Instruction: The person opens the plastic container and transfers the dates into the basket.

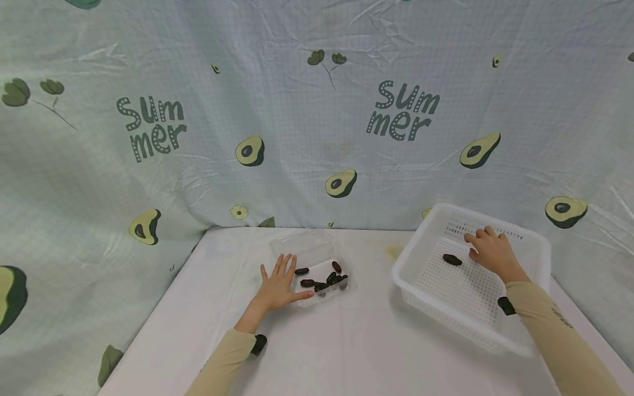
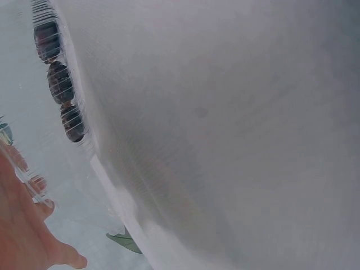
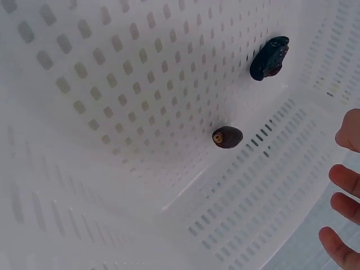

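My left hand (image 1: 277, 289), fingers spread and thumb out, touches the near left side of a clear plastic clamshell box (image 1: 321, 268). Several dark brown dates (image 1: 307, 283) lie in the box, mostly at its front right; the left wrist view shows dates (image 2: 61, 82) through the ribbed clear wall. Over a white perforated basket (image 1: 448, 316) hovers my right hand (image 1: 495, 256), its fingers apart and slightly bent, nothing visible between them. On the basket floor lie a date (image 3: 228, 137) and a second, darker one (image 3: 270, 58); only one date (image 1: 452, 259) shows in the head view.
The box's clear lid (image 1: 304, 246) is folded back toward the rear. Both containers stand on a white table (image 1: 366, 341). Behind them hangs a pale curtain (image 1: 287, 110) printed with avocados and lettering. The basket's high walls surround the space under my right hand.
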A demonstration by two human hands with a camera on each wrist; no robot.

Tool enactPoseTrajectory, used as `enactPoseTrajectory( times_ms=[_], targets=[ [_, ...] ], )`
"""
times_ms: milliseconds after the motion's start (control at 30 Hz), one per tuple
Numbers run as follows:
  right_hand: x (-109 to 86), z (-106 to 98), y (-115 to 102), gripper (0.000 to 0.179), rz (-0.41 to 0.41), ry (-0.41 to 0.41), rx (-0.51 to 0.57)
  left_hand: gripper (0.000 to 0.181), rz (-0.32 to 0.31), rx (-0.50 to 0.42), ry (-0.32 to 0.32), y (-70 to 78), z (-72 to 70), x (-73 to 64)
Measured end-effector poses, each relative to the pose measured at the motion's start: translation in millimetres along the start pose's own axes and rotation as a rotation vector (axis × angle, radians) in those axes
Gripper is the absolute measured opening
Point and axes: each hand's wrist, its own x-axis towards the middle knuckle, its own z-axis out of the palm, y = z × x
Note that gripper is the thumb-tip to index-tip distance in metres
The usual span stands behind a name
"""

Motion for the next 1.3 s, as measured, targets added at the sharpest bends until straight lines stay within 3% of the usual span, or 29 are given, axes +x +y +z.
enactPoseTrajectory(
  times_ms=[300,700,1300],
  targets=[
    [1.6,-5.3,0.3,0.022,-0.029,0.019,0.006,0.105,-0.009,0.011,-0.002,-0.9,1.8,0.9],
    [1.2,-20.1,-5.2,0.026,-0.052,-0.021,0.039,0.103,-0.014,0.000,0.012,0.0,1.1,0.4],
    [22.8,-54.6,-52.3,0.031,-0.279,0.182,0.124,0.104,-0.018,0.006,0.007,2.6,0.8,4.2]
  ],
)
